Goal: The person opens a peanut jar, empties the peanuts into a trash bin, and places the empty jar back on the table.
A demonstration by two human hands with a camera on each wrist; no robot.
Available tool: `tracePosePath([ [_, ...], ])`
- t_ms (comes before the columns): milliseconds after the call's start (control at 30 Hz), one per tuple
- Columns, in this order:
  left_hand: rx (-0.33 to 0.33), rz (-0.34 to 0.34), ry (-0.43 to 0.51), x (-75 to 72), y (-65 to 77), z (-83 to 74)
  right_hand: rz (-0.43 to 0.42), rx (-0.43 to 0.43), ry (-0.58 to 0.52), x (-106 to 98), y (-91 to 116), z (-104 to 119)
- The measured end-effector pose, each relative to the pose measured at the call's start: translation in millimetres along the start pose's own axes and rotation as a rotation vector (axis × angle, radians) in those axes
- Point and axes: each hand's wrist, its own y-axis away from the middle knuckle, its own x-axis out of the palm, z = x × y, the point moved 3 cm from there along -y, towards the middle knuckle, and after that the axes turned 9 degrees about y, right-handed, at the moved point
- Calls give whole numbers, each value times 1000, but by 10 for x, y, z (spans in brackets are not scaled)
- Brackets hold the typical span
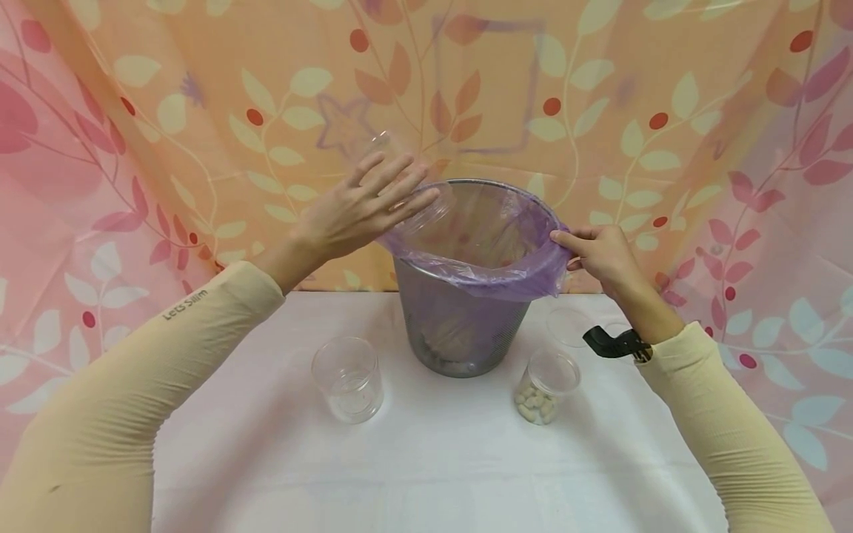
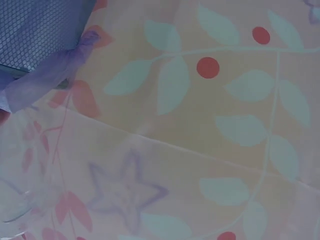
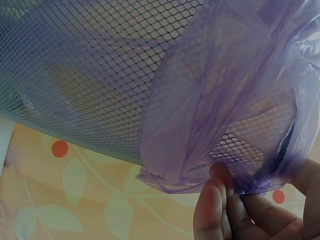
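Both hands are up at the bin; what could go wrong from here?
The purple liner might slip off the wire mesh bin if the right hand, pinching its edge, tugs. The clear container in the left hand may catch the bin's rim. The clear cup of pale pieces, standing close to the bin, could topple if bumped.

Orange leaf-patterned backdrop, apparently cloth, pink floral panels at both sides, white-covered table below

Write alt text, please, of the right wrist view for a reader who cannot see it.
A right hand pinches the edge of a translucent purple bag draped over a mesh bin, with leaf-patterned fabric behind.
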Motion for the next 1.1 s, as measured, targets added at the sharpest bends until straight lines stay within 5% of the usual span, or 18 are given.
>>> tracePosePath([
  [300, 74, -39, -30, 3, 2, -52, -6, 3, 25, 3, -7, 5],
  [567, 24, 0, -1, 10, -12, -38, -6, 8, 31, 12, -2, 9],
  [800, -20, -35, -71, 33, -42, -30, -9, 5, -14, 2, 10, 0],
  [1100, -75, -60, -17, 46, 2, -27, -8, 5, 3, 16, -4, -5],
])
